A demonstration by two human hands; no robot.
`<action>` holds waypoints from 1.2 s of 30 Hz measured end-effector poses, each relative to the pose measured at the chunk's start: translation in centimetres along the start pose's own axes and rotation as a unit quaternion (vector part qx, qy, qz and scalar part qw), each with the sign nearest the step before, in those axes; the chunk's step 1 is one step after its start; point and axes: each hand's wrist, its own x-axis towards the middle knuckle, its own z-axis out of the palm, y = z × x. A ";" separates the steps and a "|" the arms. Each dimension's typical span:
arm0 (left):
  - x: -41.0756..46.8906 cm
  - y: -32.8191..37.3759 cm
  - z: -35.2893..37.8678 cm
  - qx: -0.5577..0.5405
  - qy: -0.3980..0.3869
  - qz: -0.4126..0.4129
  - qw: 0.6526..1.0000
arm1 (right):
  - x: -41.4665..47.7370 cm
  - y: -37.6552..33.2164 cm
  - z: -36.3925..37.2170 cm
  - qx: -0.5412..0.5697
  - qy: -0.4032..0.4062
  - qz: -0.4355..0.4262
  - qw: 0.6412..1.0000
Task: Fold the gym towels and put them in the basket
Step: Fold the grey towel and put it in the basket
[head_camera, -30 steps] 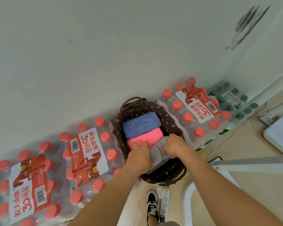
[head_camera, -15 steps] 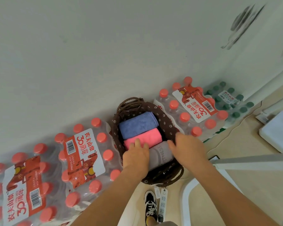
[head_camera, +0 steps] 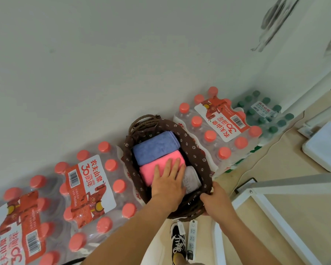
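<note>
Brown wicker basket with a dotted cloth lining is sitting on the floor against the wall, wedged between two shrink-wrapped packs of bottled water. Three rolled towels are lying side by side inside it: blue towel farthest, pink towel in the middle, grey towel nearest.

Left hand is lying flat and open, fingers spread, pressing down across the pink towel and the edge of the grey one; it is gripping nothing. Right hand is curling over the near rim of the basket, fingers closed around the wicker edge.

Risks, as judged:
- Grey towel is sitting tight at the near end; pressure from the palm could be unrolling it or pushing the pink roll out of line.
- Pulling on the rim could be tipping or sliding the basket, since it is light and only loosely held between the packs.
- Power strip and its cable are lying on the floor just near of the basket, beside a shoe; a step here could be catching them.

Writing: left pack label is reading "农夫山泉", "30周年", with a barcode. Right pack is carrying the same label, upside down. Green-capped pack farther right is bearing a small white label, too blurred to read surely. Grey towel is showing faint letters, illegible.
</note>
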 end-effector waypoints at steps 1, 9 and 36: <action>0.3 0.1 -0.2 0.011 -0.006 0.003 1.000 | 0.1 0.0 0.0 -0.006 -0.002 -0.006 1.000; -0.1 -0.5 -3.3 -0.199 0.015 0.000 0.980 | 0.4 0.2 -0.8 0.027 -0.045 0.028 0.998; -21.3 -10.9 -2.2 -0.309 0.293 -0.116 0.897 | -10.6 -7.9 11.1 -0.504 -0.030 -0.398 0.766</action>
